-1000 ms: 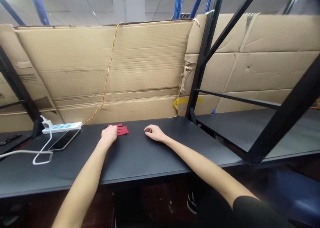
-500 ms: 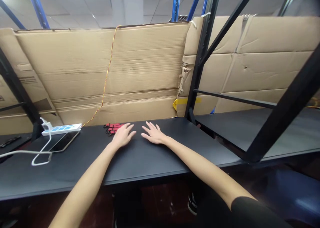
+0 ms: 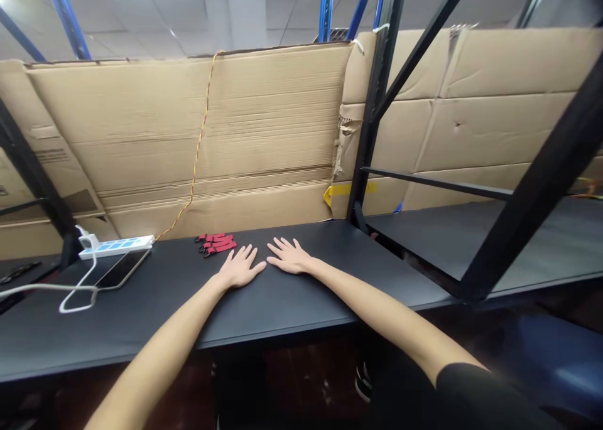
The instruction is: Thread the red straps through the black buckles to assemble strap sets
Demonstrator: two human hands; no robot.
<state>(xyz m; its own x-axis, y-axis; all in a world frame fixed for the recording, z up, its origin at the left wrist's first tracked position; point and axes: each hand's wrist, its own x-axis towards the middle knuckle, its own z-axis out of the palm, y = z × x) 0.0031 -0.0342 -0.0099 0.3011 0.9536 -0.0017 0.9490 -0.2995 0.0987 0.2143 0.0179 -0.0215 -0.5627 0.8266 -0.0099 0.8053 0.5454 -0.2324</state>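
My left hand (image 3: 239, 268) lies flat on the black table (image 3: 282, 298) with fingers spread and nothing in it. My right hand (image 3: 289, 256) rests flat beside it, palm down, fingers apart, the two hands almost touching. A small pile of red straps with dark clips (image 3: 217, 243) lies on the table just behind and to the left of my left hand, apart from it.
A white power strip (image 3: 116, 245) with a white cable (image 3: 70, 292) and a dark phone (image 3: 117, 270) lie at the left. Cardboard sheets (image 3: 264, 135) wall the table's back. A black metal rack frame (image 3: 372, 116) and a lower shelf (image 3: 471, 241) stand at the right.
My left hand let go of the red straps and slid right, opening flat. My right hand uncurled and spread flat. The straps now lie uncovered.
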